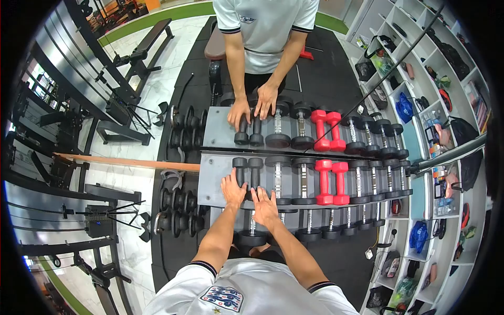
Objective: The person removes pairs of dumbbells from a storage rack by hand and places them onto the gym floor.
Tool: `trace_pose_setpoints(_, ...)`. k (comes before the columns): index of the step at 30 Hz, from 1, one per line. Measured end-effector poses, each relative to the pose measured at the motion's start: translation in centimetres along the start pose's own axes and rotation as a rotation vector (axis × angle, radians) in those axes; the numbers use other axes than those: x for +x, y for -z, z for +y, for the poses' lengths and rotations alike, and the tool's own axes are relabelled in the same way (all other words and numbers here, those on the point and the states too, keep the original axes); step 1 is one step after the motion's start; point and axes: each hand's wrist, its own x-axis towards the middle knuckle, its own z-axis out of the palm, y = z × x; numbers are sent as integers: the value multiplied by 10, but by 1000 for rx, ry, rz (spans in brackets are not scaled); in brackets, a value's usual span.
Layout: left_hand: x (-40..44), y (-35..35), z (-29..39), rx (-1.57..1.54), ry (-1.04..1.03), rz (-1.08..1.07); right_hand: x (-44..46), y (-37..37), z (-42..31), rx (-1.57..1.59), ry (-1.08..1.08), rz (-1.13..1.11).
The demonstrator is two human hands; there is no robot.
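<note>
My left hand (233,190) lies over the near end of the leftmost small black dumbbell (240,167), its fingers on the left side and its thumb on the right. The near head is hidden under it. Beside it, my right hand (266,208) rests with outstretched, spread fingers at the near end of a second small black dumbbell (255,169). Both dumbbells lie side by side on the grey top shelf (211,181) of a rack. Just right of them is a black dumbbell with a chrome handle (278,179).
Further right lie two red dumbbells (324,182) and several chrome-handled ones. A lower tier (310,220) holds more. Behind the rack, a mirror reflects me (268,37). Weight machines (100,220) stand left, and white cubby shelves (420,254) stand right.
</note>
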Motion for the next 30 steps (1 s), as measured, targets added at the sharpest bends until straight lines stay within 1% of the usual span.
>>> trace_pose_setpoints(2,-3,-2,-8,-4,12,-20,-1,-1,1,-3,6,-11)
trace_pose_setpoints(5,-10,-3,-7,196,48,-20,0,-3,-1,-4,17,-22)
trace_pose_setpoints(6,-11,3,3,267,129,-26,0,-8,0,17,24,-21)
trace_pose_setpoints(9,-9,-3,0,381,155,-12,-3,11,-2,10,50,-107)
trace_pose_setpoints(10,-11,-2,-4,347,146,-38,-3,4,-1,1,52,-92)
trace_pose_setpoints(13,-11,12,-6,324,257,-171,3,-7,0,15,57,-47)
trace_pose_setpoints(15,-13,14,-12,329,236,-191,1,-7,2,81,71,-35)
trace_pose_setpoints(18,-6,16,-22,272,240,-258,0,-1,4,86,77,-36)
trace_pose_setpoints(21,-2,17,-28,259,236,-244,-1,-3,3,98,84,-22)
trace_pose_setpoints(23,2,15,-32,224,349,-248,1,-8,3,102,87,10)
trace_pose_setpoints(24,8,15,-28,198,405,-250,3,-6,3,97,81,-11)
trace_pose_setpoints(27,15,20,-30,185,395,-323,4,-11,2,111,78,8)
trace_pose_setpoints(28,18,22,-28,189,394,-310,4,-5,0,105,72,12)
trace_pose_setpoints(30,18,24,-26,193,389,-290,9,-14,1,172,42,87)
